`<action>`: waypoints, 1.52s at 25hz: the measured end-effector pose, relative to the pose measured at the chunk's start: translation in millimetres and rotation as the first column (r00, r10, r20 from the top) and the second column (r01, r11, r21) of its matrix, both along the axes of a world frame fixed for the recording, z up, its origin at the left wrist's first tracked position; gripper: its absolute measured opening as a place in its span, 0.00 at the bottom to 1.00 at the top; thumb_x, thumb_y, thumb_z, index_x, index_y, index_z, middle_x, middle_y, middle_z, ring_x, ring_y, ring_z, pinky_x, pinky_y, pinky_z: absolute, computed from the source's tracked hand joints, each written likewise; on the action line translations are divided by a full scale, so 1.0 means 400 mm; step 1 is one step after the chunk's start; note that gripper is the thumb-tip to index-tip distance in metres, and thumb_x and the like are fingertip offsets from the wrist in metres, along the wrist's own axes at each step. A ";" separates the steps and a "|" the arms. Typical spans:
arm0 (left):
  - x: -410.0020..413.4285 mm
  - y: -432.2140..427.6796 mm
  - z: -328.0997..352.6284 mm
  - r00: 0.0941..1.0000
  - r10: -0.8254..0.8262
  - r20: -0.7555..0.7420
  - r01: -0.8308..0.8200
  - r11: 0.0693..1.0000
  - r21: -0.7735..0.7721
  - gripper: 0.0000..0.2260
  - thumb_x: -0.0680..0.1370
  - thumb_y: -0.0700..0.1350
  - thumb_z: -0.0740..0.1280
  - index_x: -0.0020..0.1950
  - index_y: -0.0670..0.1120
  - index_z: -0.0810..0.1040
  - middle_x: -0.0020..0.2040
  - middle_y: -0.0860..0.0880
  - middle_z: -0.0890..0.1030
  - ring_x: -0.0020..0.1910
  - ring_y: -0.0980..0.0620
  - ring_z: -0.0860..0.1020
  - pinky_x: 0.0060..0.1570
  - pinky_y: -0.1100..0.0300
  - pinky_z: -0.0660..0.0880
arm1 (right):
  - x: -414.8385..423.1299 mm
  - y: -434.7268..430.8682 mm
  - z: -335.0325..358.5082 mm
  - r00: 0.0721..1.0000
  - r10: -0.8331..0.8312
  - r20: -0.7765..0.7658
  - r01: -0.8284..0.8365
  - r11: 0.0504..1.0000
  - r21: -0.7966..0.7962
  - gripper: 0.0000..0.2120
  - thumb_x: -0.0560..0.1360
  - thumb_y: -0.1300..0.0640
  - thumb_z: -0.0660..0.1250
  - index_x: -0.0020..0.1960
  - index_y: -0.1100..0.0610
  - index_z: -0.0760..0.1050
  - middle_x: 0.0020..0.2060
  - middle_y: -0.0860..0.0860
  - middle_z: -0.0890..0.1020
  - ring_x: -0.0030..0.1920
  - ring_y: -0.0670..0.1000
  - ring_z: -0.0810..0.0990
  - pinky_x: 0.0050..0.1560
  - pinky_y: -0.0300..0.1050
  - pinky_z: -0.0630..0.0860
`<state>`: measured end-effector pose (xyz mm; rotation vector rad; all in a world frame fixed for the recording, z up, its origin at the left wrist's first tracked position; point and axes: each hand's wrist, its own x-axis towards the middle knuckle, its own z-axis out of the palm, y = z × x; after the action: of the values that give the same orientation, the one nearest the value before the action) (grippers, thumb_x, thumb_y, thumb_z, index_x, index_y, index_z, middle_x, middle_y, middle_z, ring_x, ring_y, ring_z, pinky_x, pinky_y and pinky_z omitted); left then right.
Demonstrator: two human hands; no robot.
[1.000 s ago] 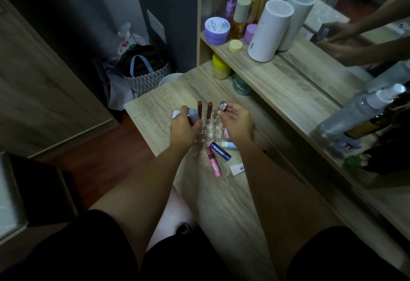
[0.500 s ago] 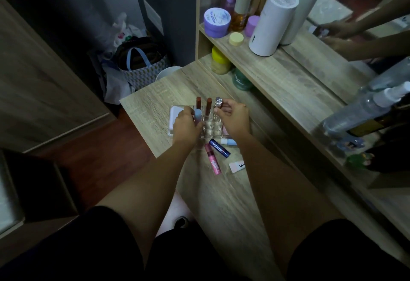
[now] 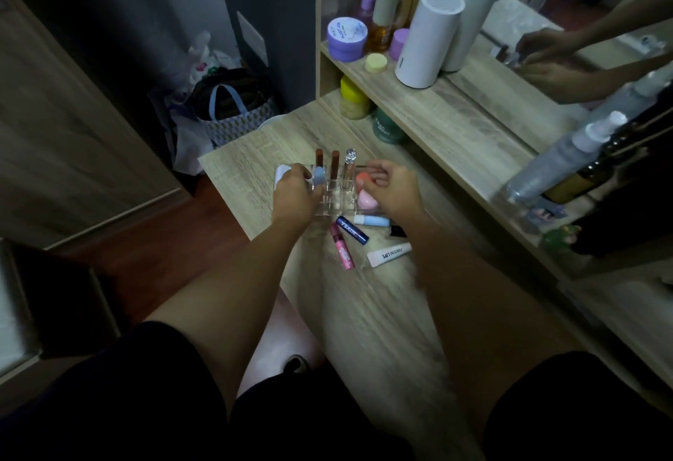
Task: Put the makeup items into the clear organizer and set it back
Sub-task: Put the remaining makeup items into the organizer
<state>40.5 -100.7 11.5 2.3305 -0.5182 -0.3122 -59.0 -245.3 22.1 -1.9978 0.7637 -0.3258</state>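
Observation:
The clear organizer (image 3: 337,202) stands on the wooden table. Two brown lipsticks (image 3: 319,157) and a silver-capped clear tube (image 3: 350,162) stand upright in its back slots. My left hand (image 3: 294,195) pinches a light blue tube (image 3: 319,176) at the organizer's left slots. My right hand (image 3: 392,187) hovers at the organizer's right side with its fingers loosely curled, next to an orange sponge (image 3: 361,178) and a pink sponge (image 3: 364,200). In front lie a dark blue stick (image 3: 352,230), a pink tube (image 3: 342,246), a pale blue tube (image 3: 372,221) and a white lip tube (image 3: 389,253).
A white case (image 3: 281,171) lies behind my left hand. A raised shelf (image 3: 455,121) on the right carries jars, bottles and a white cylinder (image 3: 428,38); spray bottles (image 3: 561,162) stand further right before a mirror. Bags (image 3: 233,111) sit on the floor past the table's far edge.
My right hand has let go of the silver-capped tube, which now stands in the organizer, and has moved right toward the sponges. My left hand stays on the light blue tube.

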 end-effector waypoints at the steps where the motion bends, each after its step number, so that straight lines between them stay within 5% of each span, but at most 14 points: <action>1: -0.011 0.005 -0.003 1.000 -0.012 0.012 0.012 1.000 0.005 0.09 0.74 0.42 0.69 0.49 0.38 0.75 0.47 0.38 0.80 0.45 0.42 0.79 0.44 0.52 0.75 | -0.017 0.001 -0.001 1.000 0.008 -0.003 -0.008 1.000 -0.020 0.17 0.71 0.66 0.72 0.59 0.64 0.76 0.51 0.59 0.83 0.45 0.45 0.79 0.38 0.15 0.70; 5: -0.071 0.026 -0.028 0.993 -0.117 0.034 0.116 0.993 0.023 0.05 0.74 0.39 0.67 0.46 0.37 0.76 0.45 0.37 0.81 0.44 0.41 0.78 0.43 0.55 0.72 | -0.090 0.011 -0.031 0.998 0.006 -0.064 -0.009 0.999 -0.046 0.15 0.70 0.67 0.72 0.56 0.64 0.78 0.49 0.61 0.83 0.43 0.51 0.81 0.38 0.19 0.71; 9: -0.134 0.040 -0.056 0.973 -0.229 0.002 0.229 0.973 0.041 0.05 0.73 0.39 0.68 0.47 0.38 0.78 0.46 0.37 0.80 0.44 0.41 0.78 0.43 0.54 0.72 | -0.146 0.039 -0.068 0.988 0.063 -0.139 -0.077 0.992 -0.099 0.12 0.71 0.67 0.70 0.55 0.63 0.79 0.47 0.60 0.85 0.36 0.41 0.79 0.40 0.26 0.74; 12: -0.168 0.052 -0.088 0.944 -0.328 -0.032 0.329 0.937 0.119 0.08 0.75 0.41 0.66 0.52 0.40 0.78 0.48 0.36 0.79 0.47 0.39 0.77 0.46 0.53 0.72 | -0.182 0.054 -0.086 0.949 0.148 -0.280 -0.211 0.954 -0.211 0.14 0.71 0.68 0.66 0.55 0.61 0.79 0.51 0.58 0.84 0.49 0.55 0.82 0.54 0.44 0.77; 15: -0.193 0.060 -0.113 0.916 -0.387 -0.103 0.401 0.889 0.222 0.12 0.78 0.44 0.63 0.60 0.43 0.76 0.54 0.35 0.75 0.51 0.37 0.76 0.53 0.52 0.73 | -0.218 0.060 -0.097 0.799 0.262 -0.541 -0.485 0.812 -0.324 0.17 0.70 0.66 0.64 0.58 0.59 0.77 0.57 0.56 0.80 0.59 0.57 0.77 0.59 0.49 0.75; 22: -0.187 0.069 -0.098 0.915 -0.363 -0.178 0.401 0.869 0.290 0.11 0.75 0.40 0.63 0.57 0.40 0.72 0.54 0.34 0.76 0.54 0.37 0.75 0.50 0.52 0.72 | -0.233 0.076 -0.106 0.737 0.225 -0.637 -0.573 0.709 -0.412 0.14 0.73 0.61 0.65 0.59 0.55 0.71 0.56 0.55 0.79 0.57 0.57 0.73 0.58 0.51 0.70; 25: -0.176 0.084 -0.068 0.918 -0.289 -0.270 0.329 0.937 0.117 0.20 0.71 0.40 0.69 0.59 0.41 0.66 0.48 0.38 0.80 0.47 0.39 0.78 0.45 0.53 0.73 | -0.241 0.090 -0.093 0.837 0.244 -0.490 -0.472 0.774 -0.422 0.15 0.73 0.58 0.68 0.59 0.55 0.73 0.54 0.54 0.81 0.55 0.56 0.76 0.57 0.50 0.71; 28: -0.142 0.084 -0.025 0.918 -0.314 -0.242 0.303 0.949 -0.084 0.25 0.70 0.39 0.71 0.63 0.45 0.64 0.39 0.49 0.79 0.36 0.50 0.77 0.40 0.60 0.72 | -0.208 0.084 -0.053 0.987 0.109 -0.120 -0.138 0.955 -0.264 0.13 0.71 0.59 0.71 0.55 0.59 0.79 0.48 0.57 0.84 0.45 0.53 0.82 0.46 0.46 0.79; 31: -0.104 0.067 0.025 0.927 -0.373 -0.040 0.367 0.923 -0.116 0.16 0.73 0.41 0.69 0.59 0.45 0.69 0.39 0.50 0.78 0.33 0.55 0.76 0.40 0.61 0.73 | -0.164 0.054 -0.020 0.997 -0.057 0.049 0.062 0.993 -0.103 0.10 0.71 0.60 0.72 0.52 0.59 0.81 0.45 0.56 0.86 0.40 0.47 0.83 0.40 0.33 0.77; 38: 0.057 -0.009 0.092 0.881 -0.366 0.301 0.412 0.905 -0.105 0.10 0.75 0.42 0.68 0.55 0.41 0.77 0.48 0.42 0.81 0.46 0.48 0.78 0.47 0.58 0.73 | 0.002 0.016 -0.016 0.966 -0.222 0.130 0.220 0.975 0.034 0.14 0.71 0.63 0.72 0.56 0.63 0.79 0.49 0.58 0.85 0.45 0.47 0.81 0.54 0.43 0.79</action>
<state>63.2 -104.2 48.1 2.1023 -1.1180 -0.1222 -58.3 -239.0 15.9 -1.8546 0.9027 -0.5743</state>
